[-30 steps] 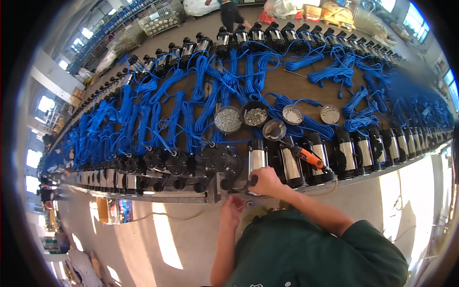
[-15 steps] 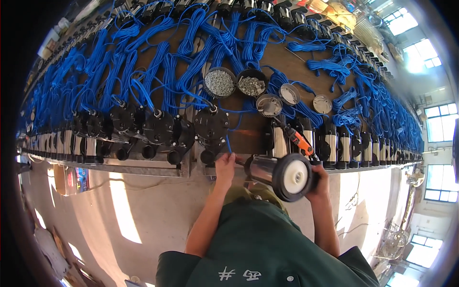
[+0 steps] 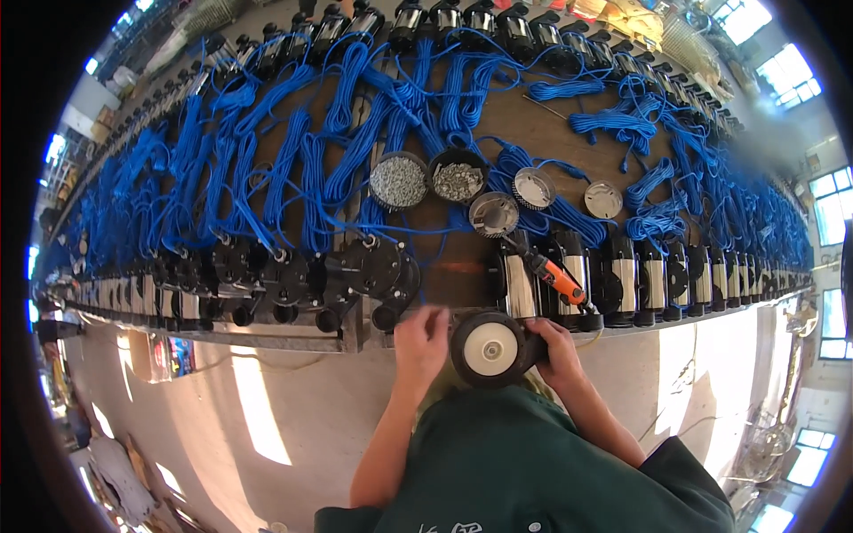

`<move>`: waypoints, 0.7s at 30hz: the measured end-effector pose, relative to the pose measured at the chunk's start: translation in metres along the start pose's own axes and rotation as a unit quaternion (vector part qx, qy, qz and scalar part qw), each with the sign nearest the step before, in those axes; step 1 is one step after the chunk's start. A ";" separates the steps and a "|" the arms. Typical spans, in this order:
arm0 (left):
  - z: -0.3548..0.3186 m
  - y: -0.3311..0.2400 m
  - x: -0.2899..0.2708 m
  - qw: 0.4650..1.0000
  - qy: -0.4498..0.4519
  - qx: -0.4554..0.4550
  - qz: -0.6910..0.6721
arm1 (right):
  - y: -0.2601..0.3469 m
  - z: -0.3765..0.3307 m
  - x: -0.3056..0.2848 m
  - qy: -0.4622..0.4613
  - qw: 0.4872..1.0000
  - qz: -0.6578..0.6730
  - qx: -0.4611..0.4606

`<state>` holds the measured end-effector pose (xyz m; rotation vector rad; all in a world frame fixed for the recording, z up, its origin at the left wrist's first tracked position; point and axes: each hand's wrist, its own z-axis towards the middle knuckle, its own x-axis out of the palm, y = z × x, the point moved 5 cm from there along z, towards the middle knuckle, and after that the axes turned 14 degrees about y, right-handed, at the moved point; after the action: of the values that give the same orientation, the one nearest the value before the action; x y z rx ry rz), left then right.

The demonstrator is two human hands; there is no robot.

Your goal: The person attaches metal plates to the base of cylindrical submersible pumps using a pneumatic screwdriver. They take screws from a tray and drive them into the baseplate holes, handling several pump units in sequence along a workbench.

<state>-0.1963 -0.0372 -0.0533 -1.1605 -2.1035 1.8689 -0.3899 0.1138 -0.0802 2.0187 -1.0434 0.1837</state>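
1. I see both forearms coming up from the lower edge, bent inward, hands meeting at the near edge of the workbench [image 3: 293, 338].
2. Right hand [image 3: 555, 348] wraps the right side of a cylindrical pump motor [image 3: 490, 348], fingers curled round its black body – a firm hold.
3. Left hand [image 3: 422, 336] sits at the motor's left side, fingers bent and touching it; can't tell whether it really grips or only steadies.
4. The motor is held just off the bench edge above my green shirt [image 3: 524, 462], its white round end cap facing the camera.
5. The motor's far end is hidden behind the cap.
6. An orange-handled screwdriver [image 3: 551, 274] lies on the motors just beyond the right hand.
7. Bowls of screws [image 3: 397, 180] sit among blue cable coils [image 3: 293, 169]; contents too small to sort.
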 end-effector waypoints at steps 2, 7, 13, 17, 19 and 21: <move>0.042 -0.055 -0.007 0.999 -0.012 0.042 -0.013 | 0.004 0.000 -0.002 0.010 0.999 -0.025 -0.023; 0.219 -0.023 -0.020 0.932 -0.257 -0.181 0.183 | 0.064 -0.033 0.018 0.005 0.841 -0.512 -0.174; 0.269 0.177 -0.102 0.607 -0.585 -0.530 -0.094 | 0.141 0.056 0.028 -0.043 0.750 -0.534 -0.387; 0.302 0.101 -0.058 0.867 -0.223 -0.442 -0.058 | 0.169 0.173 0.038 -0.074 0.729 -0.609 -0.302; 0.299 0.104 -0.080 0.889 -0.195 -0.412 0.047 | 0.157 0.231 0.060 -0.022 0.741 -0.634 -0.217; 0.305 0.099 -0.087 0.894 -0.172 -0.372 0.179 | 0.150 0.265 0.071 -0.032 0.722 -0.667 -0.179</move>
<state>-0.2518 -0.3396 -0.1798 -1.5174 -3.1645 1.4743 -0.5147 -0.1697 -0.1255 1.9176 0.5123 -0.7936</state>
